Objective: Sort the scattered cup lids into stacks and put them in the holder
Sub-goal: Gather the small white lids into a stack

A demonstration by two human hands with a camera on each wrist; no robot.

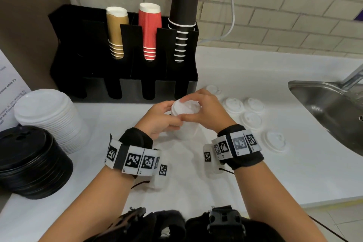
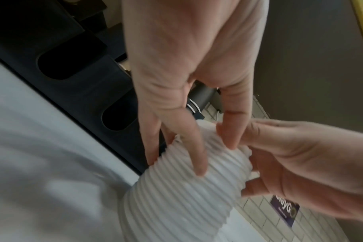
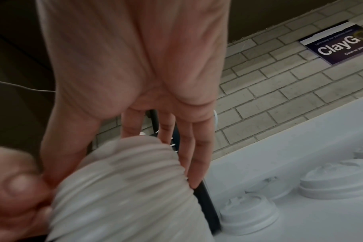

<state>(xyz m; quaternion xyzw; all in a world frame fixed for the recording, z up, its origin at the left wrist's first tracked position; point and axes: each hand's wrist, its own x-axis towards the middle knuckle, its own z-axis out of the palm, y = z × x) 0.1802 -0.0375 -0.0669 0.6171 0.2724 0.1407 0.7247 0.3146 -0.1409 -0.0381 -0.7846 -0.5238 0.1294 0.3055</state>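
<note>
A tall stack of small white lids [image 1: 185,124] stands on the white counter [image 1: 255,173] in front of the black holder [image 1: 127,78]. My left hand [image 1: 167,116] grips the stack's left side, fingers curled round its ribbed edge [image 2: 184,188]. My right hand [image 1: 196,108] holds the stack's top, thumb on the near side and fingers over the far side [image 3: 124,188]. Several loose white lids [image 1: 251,120] lie flat to the right, more of them [image 3: 249,212] close beside the stack. In the left wrist view the right hand [image 2: 300,172] meets my left hand [image 2: 214,156].
The holder's upper slots carry brown [image 1: 116,31], red [image 1: 149,29] and black cups [image 1: 183,13]. A stack of large white lids [image 1: 49,116] and a stack of black lids [image 1: 31,161] stand at the left. A steel sink [image 1: 324,108] lies at the right.
</note>
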